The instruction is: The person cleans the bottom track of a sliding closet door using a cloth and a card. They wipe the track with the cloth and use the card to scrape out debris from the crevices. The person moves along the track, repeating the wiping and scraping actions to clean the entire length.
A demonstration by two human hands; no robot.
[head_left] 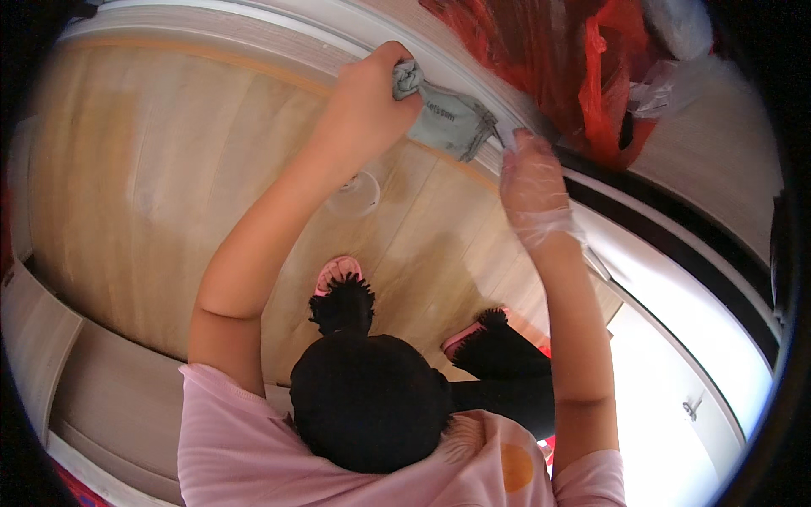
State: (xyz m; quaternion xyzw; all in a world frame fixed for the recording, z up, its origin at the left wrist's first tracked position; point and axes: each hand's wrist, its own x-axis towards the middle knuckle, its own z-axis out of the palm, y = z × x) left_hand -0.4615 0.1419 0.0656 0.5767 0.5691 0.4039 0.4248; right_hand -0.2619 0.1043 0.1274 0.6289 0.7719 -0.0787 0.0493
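My left hand (372,97) is bare and closed round the bunched end of a grey-green cloth (452,120) with dark print on it. The cloth stretches to the right along a pale ledge, its far edge dark and creased. On my right hand (534,182) is a clear plastic glove, wrinkled at the wrist. Its fingers are pressed together just beside the cloth's right end, at a thin dark piece too small to name. Whether that piece belongs to the cloth is unclear.
Red plastic bags (583,76) lie beyond the ledge, with a clear bag (663,84) beside them. A round transparent container (355,194) stands on the wood-look floor (169,169) below my left wrist. A white door (676,380) is at the right. My feet wear pink sandals.
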